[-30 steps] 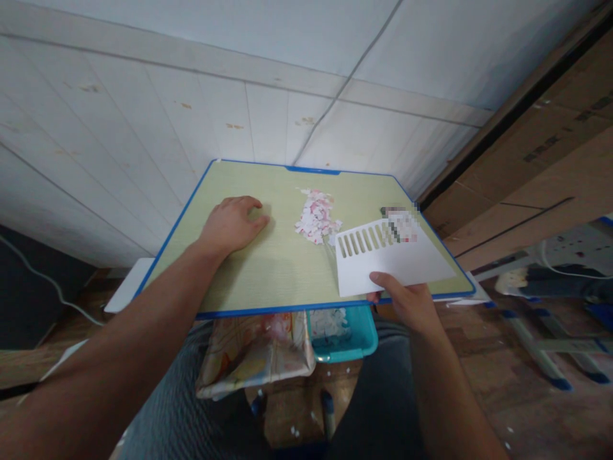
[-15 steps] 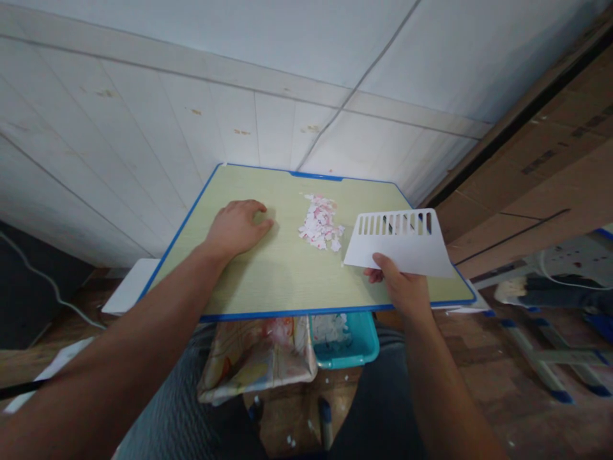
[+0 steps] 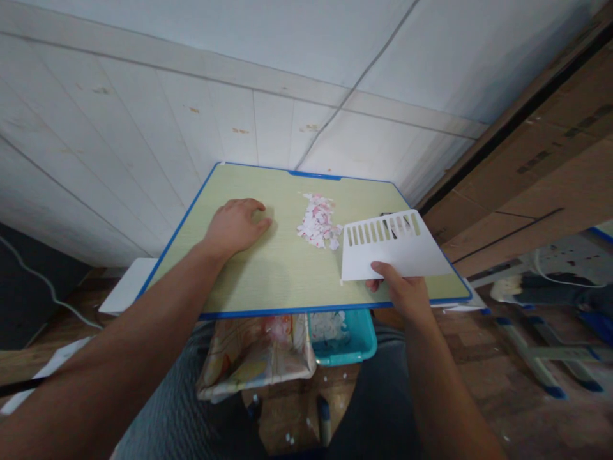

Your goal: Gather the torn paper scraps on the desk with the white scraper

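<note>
My right hand [image 3: 405, 291] grips a flat white sheet [image 3: 407, 254] with a row of slots along its far edge, thumb on top and fingers beneath. The sheet is tilted above the right side of a pale green table [image 3: 268, 275] with a blue rim. Left of the sheet lies a heap of small white and pink paper scraps [image 3: 318, 222]. My left hand [image 3: 238, 225] rests on the table left of the heap, fingers curved and thumb apart, holding nothing. A dark-edged item [image 3: 385, 214] is partly hidden behind the sheet.
Below the table's near edge are a teal basket [image 3: 368, 345] with pale scraps in it and a patterned cloth-lined container [image 3: 258, 380]. A white panelled wall [image 3: 215, 121] rises behind the table. Cardboard boxes [image 3: 517, 185] stand on the right. Scraps dot the floor.
My right hand has tilted the slotted sheet, its left end turning down and nearer to me. More of the dark-edged item shows behind it. My left hand stays in place.
</note>
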The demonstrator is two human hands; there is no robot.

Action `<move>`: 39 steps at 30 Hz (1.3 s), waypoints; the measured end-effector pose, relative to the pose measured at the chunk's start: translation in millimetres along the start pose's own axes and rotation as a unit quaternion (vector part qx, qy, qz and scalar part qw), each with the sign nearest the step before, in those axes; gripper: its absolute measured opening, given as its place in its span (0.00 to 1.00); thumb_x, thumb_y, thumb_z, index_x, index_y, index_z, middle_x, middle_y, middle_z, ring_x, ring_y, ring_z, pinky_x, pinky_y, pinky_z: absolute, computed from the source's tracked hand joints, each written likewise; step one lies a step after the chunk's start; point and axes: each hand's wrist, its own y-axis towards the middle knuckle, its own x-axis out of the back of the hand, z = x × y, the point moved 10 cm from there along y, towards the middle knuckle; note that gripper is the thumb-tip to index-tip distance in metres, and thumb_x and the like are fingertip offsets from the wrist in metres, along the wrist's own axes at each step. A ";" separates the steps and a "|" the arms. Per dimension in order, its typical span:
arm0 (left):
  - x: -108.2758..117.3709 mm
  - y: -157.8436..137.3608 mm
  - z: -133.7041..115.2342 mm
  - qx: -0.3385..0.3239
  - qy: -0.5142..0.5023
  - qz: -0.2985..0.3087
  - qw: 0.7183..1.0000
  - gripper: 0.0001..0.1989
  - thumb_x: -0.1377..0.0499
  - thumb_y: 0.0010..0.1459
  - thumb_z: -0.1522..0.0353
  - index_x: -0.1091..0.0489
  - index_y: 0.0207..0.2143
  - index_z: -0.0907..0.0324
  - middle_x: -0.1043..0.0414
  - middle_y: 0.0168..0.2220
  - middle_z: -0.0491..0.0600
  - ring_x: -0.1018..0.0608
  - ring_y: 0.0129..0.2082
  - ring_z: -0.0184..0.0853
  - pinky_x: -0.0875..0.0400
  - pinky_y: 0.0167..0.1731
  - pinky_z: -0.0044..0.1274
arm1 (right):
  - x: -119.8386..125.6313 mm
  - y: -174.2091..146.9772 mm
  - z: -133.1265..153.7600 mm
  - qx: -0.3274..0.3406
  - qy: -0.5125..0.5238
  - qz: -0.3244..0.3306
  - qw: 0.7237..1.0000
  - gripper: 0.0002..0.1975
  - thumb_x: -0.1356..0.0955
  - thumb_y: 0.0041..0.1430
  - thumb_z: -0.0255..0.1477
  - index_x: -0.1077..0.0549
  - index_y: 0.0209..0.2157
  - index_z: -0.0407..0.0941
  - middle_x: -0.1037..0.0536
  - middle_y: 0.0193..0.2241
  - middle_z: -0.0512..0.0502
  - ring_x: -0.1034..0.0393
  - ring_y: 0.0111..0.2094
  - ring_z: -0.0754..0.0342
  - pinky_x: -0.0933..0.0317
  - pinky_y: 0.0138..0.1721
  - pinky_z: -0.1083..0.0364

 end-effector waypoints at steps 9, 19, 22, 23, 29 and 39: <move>-0.2 1.2 0.4 -0.005 0.003 0.002 1.000 0.30 0.41 0.69 0.52 0.14 0.63 0.55 0.15 0.70 0.57 0.19 0.73 0.58 0.27 0.77 0.46 | -2.1 -1.0 -6.1 -0.010 0.001 0.011 1.000 0.22 0.20 0.58 0.46 0.25 0.19 0.51 0.21 0.19 0.45 0.24 0.24 0.45 0.20 0.37 0.45; 1.7 0.3 -0.9 0.001 0.002 0.004 1.000 0.29 0.40 0.69 0.52 0.14 0.63 0.55 0.15 0.70 0.57 0.19 0.73 0.59 0.28 0.77 0.46 | -4.7 -3.0 -3.3 0.001 0.025 0.035 0.999 0.20 0.20 0.59 0.45 0.26 0.22 0.51 0.23 0.18 0.48 0.26 0.22 0.47 0.22 0.31 0.47; 1.6 0.6 -0.5 0.001 -0.004 0.002 1.000 0.29 0.40 0.69 0.52 0.14 0.63 0.54 0.16 0.70 0.56 0.19 0.73 0.58 0.28 0.78 0.46 | -5.8 -3.3 -4.6 -0.003 0.030 0.041 0.999 0.19 0.20 0.58 0.45 0.25 0.25 0.51 0.24 0.17 0.50 0.28 0.20 0.48 0.25 0.28 0.48; 1.3 0.7 -0.3 0.001 -0.005 0.002 1.000 0.29 0.40 0.69 0.52 0.14 0.63 0.54 0.16 0.70 0.56 0.19 0.73 0.58 0.28 0.77 0.46 | -6.1 -3.6 -4.9 -0.005 0.031 0.043 0.999 0.19 0.20 0.58 0.45 0.25 0.25 0.51 0.24 0.17 0.50 0.28 0.20 0.48 0.26 0.27 0.48; 0.5 1.2 0.7 0.000 -0.005 -0.001 1.000 0.28 0.39 0.68 0.52 0.14 0.62 0.54 0.15 0.69 0.56 0.18 0.72 0.58 0.27 0.76 0.46 | -5.1 -5.3 -3.5 -0.009 0.050 0.036 0.998 0.16 0.20 0.56 0.43 0.24 0.26 0.50 0.24 0.16 0.50 0.30 0.19 0.50 0.28 0.25 0.50; -0.1 1.4 2.1 0.004 -0.004 0.001 1.000 0.28 0.39 0.68 0.52 0.14 0.62 0.52 0.15 0.69 0.54 0.19 0.73 0.56 0.27 0.77 0.44 | -6.8 -7.9 -8.8 -0.021 0.047 0.069 0.996 0.16 0.20 0.54 0.43 0.24 0.24 0.51 0.24 0.16 0.49 0.29 0.19 0.49 0.27 0.25 0.49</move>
